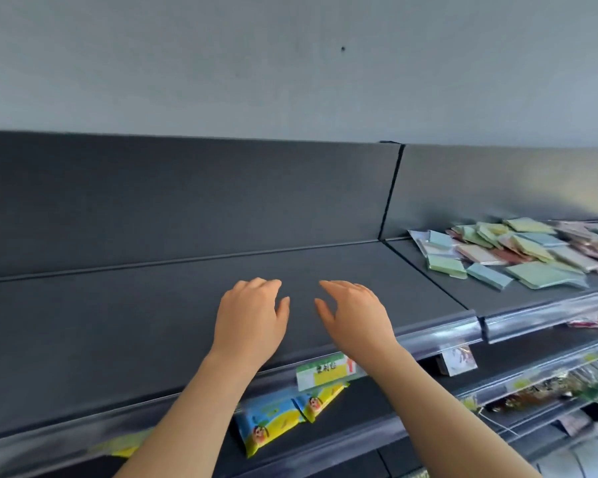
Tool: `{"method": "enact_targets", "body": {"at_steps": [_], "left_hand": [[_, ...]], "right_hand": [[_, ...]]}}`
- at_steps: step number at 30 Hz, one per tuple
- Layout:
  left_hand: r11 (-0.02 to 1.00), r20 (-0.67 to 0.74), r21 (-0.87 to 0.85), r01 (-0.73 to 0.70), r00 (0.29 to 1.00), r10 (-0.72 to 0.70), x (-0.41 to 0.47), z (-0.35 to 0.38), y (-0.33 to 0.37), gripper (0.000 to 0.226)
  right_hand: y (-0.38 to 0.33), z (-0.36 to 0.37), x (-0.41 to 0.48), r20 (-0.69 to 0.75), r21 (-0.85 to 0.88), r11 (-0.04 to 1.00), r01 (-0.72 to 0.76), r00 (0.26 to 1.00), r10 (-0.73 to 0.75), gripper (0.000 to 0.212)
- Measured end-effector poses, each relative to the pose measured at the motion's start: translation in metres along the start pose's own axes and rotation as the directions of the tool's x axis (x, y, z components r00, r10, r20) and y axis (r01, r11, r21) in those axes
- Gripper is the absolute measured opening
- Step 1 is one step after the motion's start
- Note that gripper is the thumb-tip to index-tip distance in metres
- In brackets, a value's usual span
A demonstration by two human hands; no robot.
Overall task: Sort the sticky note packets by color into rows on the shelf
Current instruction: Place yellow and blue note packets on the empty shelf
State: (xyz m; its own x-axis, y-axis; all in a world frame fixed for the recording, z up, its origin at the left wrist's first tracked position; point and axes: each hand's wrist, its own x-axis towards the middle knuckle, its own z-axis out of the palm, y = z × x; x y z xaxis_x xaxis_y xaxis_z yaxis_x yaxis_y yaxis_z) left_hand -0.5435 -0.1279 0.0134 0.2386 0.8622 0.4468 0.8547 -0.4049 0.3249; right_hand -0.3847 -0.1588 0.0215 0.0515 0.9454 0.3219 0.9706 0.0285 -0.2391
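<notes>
— What takes up most of your view?
— A long dark grey metal shelf with a raised back panel of the same colour and a pale wall above it.
— And the packets?
— The pastel sticky note packets lie in a loose heap on the next section of that shelf. They are well off to my right, beyond the seam. Green, blue, pink and yellowish ones are mixed together and overlapping.
— Your hands?
— My left hand and my right hand are side by side over the section straight before me. They are palms down, near each other but apart. The fingers of both are loosely bent and a little spread, thumbs pointing inward, holding nothing. I cannot tell whether the fingertips touch the board.
— Anything lower down?
— On the shelf below, blue and yellow snack packets show between my forearms. A green and yellow price label sits in the front rail just above them.
</notes>
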Motion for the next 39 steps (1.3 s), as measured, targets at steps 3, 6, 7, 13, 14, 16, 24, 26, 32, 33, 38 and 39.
{"method": "enact_targets", "body": {"at_steps": [3, 6, 7, 13, 14, 16, 24, 26, 32, 33, 38, 39], "left_hand": [[0.999, 0.018, -0.025, -0.032, 0.999, 0.032, 0.009, 0.024, 0.046, 0.042], [0.997, 0.049, -0.039, -0.061, 0.997, 0.063, 0.019, 0.045, 0.084, 0.042], [0.997, 0.060, -0.041, -0.070, 0.996, 0.073, 0.023, 0.052, 0.095, 0.042], [0.991, 0.135, -0.071, -0.112, 0.983, 0.121, 0.055, 0.092, 0.149, 0.037], [0.991, 0.148, -0.072, -0.115, 0.981, 0.125, 0.061, 0.100, 0.156, 0.036], [0.989, 0.165, -0.075, -0.124, 0.977, 0.135, 0.076, 0.115, 0.170, 0.034], [0.982, 0.197, -0.094, -0.164, 0.964, 0.180, 0.151, 0.165, 0.218, 0.035], [0.981, 0.211, -0.094, -0.170, 0.960, 0.186, 0.168, 0.175, 0.230, 0.035], [0.982, 0.275, -0.063, -0.178, 0.943, 0.188, 0.209, 0.214, 0.265, 0.031], [0.985, 0.286, -0.054, -0.166, 0.942, 0.175, 0.217, 0.222, 0.271, 0.031], [0.999, 0.342, -0.025, -0.025, 0.939, 0.032, 0.256, 0.260, 0.296, 0.041], [0.999, 0.348, -0.029, 0.020, 0.938, -0.008, 0.263, 0.268, 0.301, 0.042]], "right_hand": [[0.050, -0.014, -0.008, 0.005, -0.001, 0.999, -0.049, 0.999, 0.049, 0.035], [0.095, -0.024, -0.013, 0.009, -0.011, 0.994, -0.113, 0.994, 0.113, 0.035], [0.109, -0.027, -0.014, 0.011, -0.015, 0.991, -0.132, 0.991, 0.132, 0.035], [0.180, -0.040, -0.009, 0.003, -0.015, 0.974, -0.225, 0.974, 0.225, 0.037], [0.191, -0.040, -0.006, 0.006, -0.016, 0.971, -0.240, 0.971, 0.240, 0.039], [0.214, -0.039, 0.002, 0.010, -0.011, 0.961, -0.275, 0.961, 0.275, 0.042], [0.292, -0.048, 0.058, -0.023, -0.038, 0.937, -0.348, 0.937, 0.348, 0.038], [0.312, -0.050, 0.068, -0.016, -0.034, 0.927, -0.374, 0.928, 0.373, 0.035], [0.371, -0.051, 0.082, 0.082, -0.045, 0.906, -0.420, 0.903, 0.423, 0.052], [0.380, -0.050, 0.084, 0.110, -0.045, 0.903, -0.427, 0.897, 0.429, 0.055], [0.418, -0.047, 0.100, 0.201, -0.006, 0.927, -0.376, 0.907, 0.370, 0.054], [0.426, -0.048, 0.103, 0.215, 0.001, 0.935, -0.354, 0.913, 0.345, 0.053]]}}
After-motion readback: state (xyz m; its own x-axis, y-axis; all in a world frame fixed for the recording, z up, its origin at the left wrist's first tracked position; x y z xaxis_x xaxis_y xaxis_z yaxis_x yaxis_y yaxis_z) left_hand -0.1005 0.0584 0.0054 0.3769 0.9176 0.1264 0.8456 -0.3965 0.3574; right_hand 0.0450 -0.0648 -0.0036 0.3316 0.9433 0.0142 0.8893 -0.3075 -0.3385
